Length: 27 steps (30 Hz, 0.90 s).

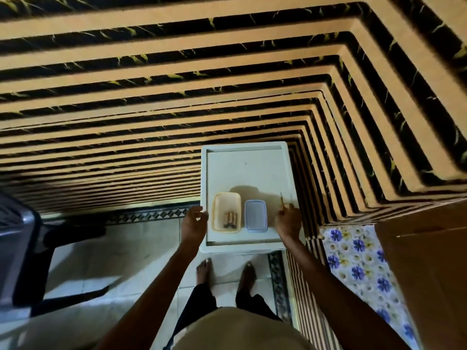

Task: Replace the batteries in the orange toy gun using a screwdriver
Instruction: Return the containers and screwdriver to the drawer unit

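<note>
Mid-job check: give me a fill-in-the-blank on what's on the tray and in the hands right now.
1. The batteries lie in the ___-rimmed container.
2. The right hand holds a thin ___.
3. The blue-lidded container sits ___ of the batteries.
4. The left hand is at the white tray's ___ edge.
Missing: yellow; screwdriver; right; left.

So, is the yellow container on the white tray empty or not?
Not empty: the yellow container is uncovered, and a few batteries lie together at its near end.
</note>
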### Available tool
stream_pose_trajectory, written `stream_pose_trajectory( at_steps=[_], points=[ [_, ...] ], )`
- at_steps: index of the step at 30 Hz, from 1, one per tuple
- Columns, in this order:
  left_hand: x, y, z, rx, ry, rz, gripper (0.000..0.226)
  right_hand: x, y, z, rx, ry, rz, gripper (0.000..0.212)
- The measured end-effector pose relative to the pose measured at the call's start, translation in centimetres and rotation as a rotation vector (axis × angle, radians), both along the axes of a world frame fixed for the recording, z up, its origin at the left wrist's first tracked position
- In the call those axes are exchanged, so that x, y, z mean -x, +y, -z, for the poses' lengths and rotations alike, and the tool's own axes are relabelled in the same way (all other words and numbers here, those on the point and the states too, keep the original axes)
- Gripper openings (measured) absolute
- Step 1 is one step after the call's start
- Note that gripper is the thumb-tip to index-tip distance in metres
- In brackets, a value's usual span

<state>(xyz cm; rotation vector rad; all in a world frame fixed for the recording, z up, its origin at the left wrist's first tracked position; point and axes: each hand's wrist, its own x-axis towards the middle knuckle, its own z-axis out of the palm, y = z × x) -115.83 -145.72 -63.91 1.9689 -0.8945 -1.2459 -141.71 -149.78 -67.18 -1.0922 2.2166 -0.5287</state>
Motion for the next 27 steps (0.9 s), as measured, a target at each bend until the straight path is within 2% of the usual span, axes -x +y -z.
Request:
stream_pose_trajectory(
  at_steps=[4, 8, 14, 16, 19, 22, 25, 27],
  points=[
    [-0.5, 1.8, -1.1, -0.061, 0.091, -0.029, 0.014, 0.9, -0.8, 0.4, -0.017, 0.034, -0.079, 0.015],
    [-1.7, 4.2, -1.6, -0.153, 0.148, 0.032, 0.017, 1.1, -1.0, 1.0, 0.002, 0.004, -0.092, 0.016],
    [-3.3, 7.8, -1.6, -0.082, 0.085, 0.1, 0.012, 0.9, 3.7, -1.2, 0.229, -0.048, -0.026, 0.024],
    [-3.4, 9.1, -1.0, -0.028, -0.003, 0.167, 0.011, 0.4, 7.2, -1.3, 0.265, -0.088, -0.042, 0.026],
    [-3.6, 10.3, 0.8, 0.124, -0.248, 0.33, 0.011, -0.5, 12.1, -0.5, 0.216, -0.11, -0.036, 0.021],
    [-4.0, 11.2, 2.6, 0.286, -0.464, 0.511, 0.025, -1.0, 16.1, 2.1, 0.135, -0.151, -0.061, 0.018],
    [-3.7, 11.9, 3.9, 0.381, -0.657, 0.634, 0.041, -1.8, 18.5, 6.2, 0.055, -0.098, -0.244, 0.014],
    [-3.1, 12.4, 4.7, 0.414, -0.778, 0.68, 0.05, -2.7, 19.1, 8.8, -0.015, -0.079, -0.409, 0.023]
  ],
)
